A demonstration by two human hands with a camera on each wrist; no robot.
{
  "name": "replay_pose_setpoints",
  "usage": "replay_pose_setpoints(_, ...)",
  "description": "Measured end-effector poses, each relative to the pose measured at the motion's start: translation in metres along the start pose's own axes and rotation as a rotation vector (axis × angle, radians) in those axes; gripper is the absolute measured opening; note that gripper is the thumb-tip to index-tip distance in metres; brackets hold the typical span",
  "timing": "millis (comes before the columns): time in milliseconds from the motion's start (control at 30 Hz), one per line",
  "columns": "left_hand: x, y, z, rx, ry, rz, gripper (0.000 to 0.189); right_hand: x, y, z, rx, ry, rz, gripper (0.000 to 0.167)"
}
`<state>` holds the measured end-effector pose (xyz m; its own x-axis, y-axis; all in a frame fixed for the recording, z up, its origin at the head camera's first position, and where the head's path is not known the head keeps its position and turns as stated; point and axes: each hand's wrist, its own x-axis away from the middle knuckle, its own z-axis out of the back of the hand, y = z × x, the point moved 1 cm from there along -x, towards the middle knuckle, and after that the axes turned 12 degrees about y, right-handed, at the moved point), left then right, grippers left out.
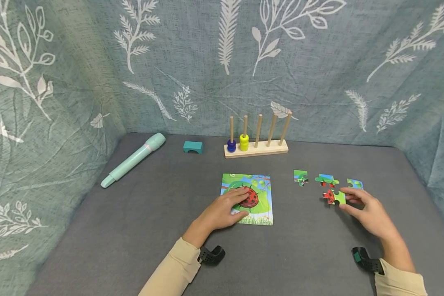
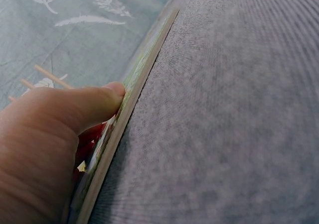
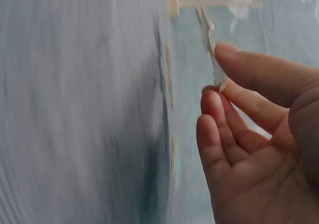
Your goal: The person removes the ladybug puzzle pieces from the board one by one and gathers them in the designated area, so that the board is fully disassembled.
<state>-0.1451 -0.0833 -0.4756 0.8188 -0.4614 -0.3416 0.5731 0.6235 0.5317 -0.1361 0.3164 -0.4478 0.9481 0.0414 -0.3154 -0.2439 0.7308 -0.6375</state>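
Note:
My left hand (image 1: 222,209) lies over a square puzzle board (image 1: 263,218) with a ladybug picture, its fingers stretched across the left half. In the left wrist view the thumb (image 2: 97,104) rests on the board's top near its edge. My right hand (image 1: 371,214) pinches a red and green puzzle piece (image 1: 339,197) between thumb and fingers. The right wrist view shows that piece (image 3: 209,37) edge-on and raised off the table. Just beyond it lie three loose puzzle pieces: a green one (image 1: 300,176), a green and blue one (image 1: 327,179) and one (image 1: 356,183) partly behind my fingers.
At the back stands a wooden peg stacker (image 1: 257,153) with upright rods, blue rings (image 1: 231,146) and yellow rings (image 1: 244,142). A teal arch block (image 1: 193,146) and a mint microphone-shaped stick (image 1: 133,160) lie to the left. Leaf-patterned cloth (image 1: 192,53) hangs behind the grey table (image 1: 140,230).

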Motion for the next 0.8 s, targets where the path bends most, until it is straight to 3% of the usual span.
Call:
replay_pose_setpoints(333,-0.002,-0.003,0.001,0.007,-0.004,-0.003,0.057,0.012,0.035,0.023,-0.007,0.003,-0.138,0.05)
replay_pose_setpoints(500,-0.003,-0.004,0.002,0.008,-0.007,-0.011,0.056,0.015,0.044,0.025,-0.033,0.034,-0.142,0.049)
replay_pose_setpoints(800,-0.005,-0.006,0.004,0.007,-0.012,-0.021,0.055,0.016,0.047,0.024,0.02,0.055,-0.075,0.04)
